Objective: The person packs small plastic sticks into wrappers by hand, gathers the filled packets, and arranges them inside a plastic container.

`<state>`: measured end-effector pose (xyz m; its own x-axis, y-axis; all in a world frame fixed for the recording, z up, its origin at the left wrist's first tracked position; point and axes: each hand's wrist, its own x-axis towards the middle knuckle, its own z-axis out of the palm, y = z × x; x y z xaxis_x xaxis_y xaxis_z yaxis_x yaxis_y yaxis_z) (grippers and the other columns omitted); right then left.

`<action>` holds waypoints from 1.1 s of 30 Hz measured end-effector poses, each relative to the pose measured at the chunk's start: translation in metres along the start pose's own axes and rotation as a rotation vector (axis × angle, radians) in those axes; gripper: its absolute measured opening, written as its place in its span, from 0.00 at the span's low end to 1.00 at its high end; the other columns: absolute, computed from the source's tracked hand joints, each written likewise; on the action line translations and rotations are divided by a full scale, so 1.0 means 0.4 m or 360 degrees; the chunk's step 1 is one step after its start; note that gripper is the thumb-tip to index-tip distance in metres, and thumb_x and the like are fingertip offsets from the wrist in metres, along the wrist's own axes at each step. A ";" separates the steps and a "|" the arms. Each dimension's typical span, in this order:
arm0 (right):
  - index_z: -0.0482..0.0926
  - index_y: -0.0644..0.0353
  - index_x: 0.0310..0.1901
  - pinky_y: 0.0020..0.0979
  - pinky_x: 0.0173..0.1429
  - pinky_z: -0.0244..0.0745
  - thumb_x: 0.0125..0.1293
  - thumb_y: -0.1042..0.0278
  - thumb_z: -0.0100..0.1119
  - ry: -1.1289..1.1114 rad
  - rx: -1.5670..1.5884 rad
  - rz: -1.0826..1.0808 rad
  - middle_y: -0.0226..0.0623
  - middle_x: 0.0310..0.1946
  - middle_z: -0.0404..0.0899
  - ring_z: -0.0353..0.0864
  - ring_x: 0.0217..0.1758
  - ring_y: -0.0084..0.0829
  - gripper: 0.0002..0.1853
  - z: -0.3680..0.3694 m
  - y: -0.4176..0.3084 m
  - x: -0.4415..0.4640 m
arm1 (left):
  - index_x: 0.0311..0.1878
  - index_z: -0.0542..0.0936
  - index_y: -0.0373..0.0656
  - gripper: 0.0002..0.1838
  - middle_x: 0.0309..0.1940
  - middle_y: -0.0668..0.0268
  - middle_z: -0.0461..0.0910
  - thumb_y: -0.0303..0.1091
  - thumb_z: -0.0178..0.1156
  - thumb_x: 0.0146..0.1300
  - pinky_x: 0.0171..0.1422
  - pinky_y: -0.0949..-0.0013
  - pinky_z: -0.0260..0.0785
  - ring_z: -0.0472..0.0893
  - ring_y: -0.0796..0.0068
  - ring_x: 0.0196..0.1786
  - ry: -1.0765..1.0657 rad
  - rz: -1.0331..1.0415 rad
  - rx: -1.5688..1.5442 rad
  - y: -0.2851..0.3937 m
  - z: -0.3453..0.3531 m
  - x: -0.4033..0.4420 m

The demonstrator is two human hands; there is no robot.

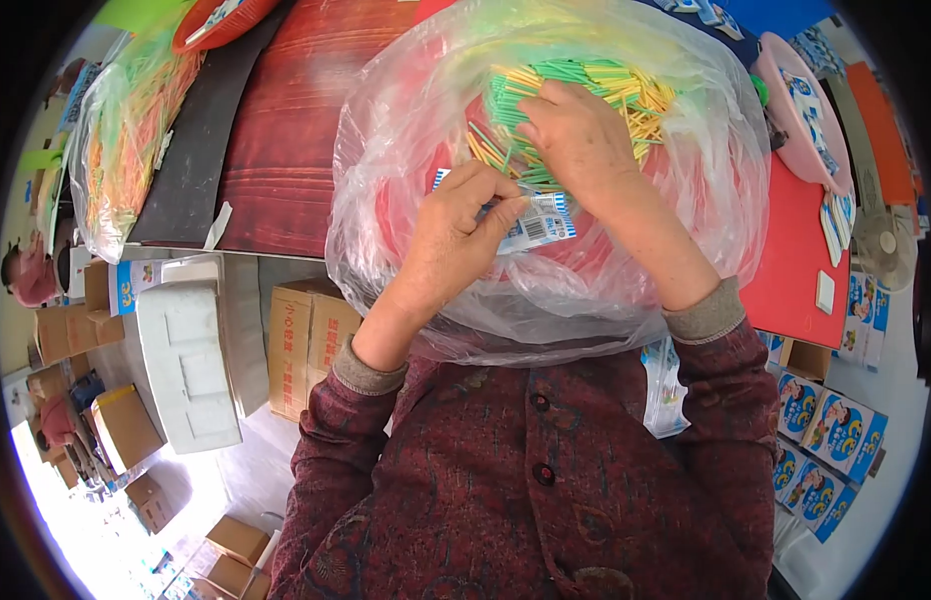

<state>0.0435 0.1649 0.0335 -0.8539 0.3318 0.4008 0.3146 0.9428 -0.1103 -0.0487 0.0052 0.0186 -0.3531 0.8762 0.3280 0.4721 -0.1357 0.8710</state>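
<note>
My left hand (454, 235) pinches a small blue-and-white printed packet (539, 222) with a barcode on it. Thin green and yellow plastic sticks (651, 95) lie in a loose pile inside a large, clear plastic bag (416, 90), its mouth spread wide toward me. Over the pile, my right hand (584, 140) has its fingers curled down against the sticks. What sits between those fingertips is hidden under the hand. Red shows through the bag beneath the pile.
A pink basin (801, 110) with blue-white packets stands at the right; an orange-red basin (226, 22) is at the upper left. A bag of coloured sticks (136, 150) lies at the left. Cartons (308, 345) and a white foam box (189, 355) stand below the table's edge.
</note>
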 end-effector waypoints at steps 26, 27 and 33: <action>0.77 0.60 0.38 0.39 0.47 0.72 0.54 0.71 0.59 -0.0023 -0.0236 -0.0029 0.39 0.36 0.76 0.75 0.45 0.40 0.09 0.069 0.023 -0.002 | 0.36 0.76 0.37 0.03 0.31 0.73 0.72 0.24 0.60 0.62 0.38 0.80 0.63 0.70 0.86 0.35 -0.0003 -0.0132 -0.0233 -0.028 -0.002 -0.009; 0.77 0.60 0.40 0.39 0.49 0.72 0.56 0.70 0.58 -0.0093 -0.0194 0.0044 0.40 0.37 0.77 0.76 0.45 0.41 0.10 0.066 0.028 0.003 | 0.36 0.75 0.37 0.02 0.31 0.73 0.72 0.24 0.60 0.63 0.39 0.80 0.63 0.70 0.86 0.35 -0.0006 -0.0154 -0.0264 -0.028 -0.002 -0.009; 0.76 0.63 0.47 0.33 0.51 0.71 0.65 0.61 0.56 -0.0178 0.0590 0.0596 0.40 0.39 0.80 0.78 0.43 0.35 0.15 0.008 0.050 0.008 | 0.36 0.76 0.38 0.02 0.31 0.73 0.73 0.25 0.59 0.63 0.40 0.79 0.65 0.71 0.85 0.36 0.0029 -0.0241 -0.0487 -0.031 -0.002 -0.010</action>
<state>0.0458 0.1850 0.0296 -0.7568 0.6297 0.1753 0.4558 0.7007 -0.5489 -0.0539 0.0031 0.0067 -0.4162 0.8891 0.1905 0.1500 -0.1395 0.9788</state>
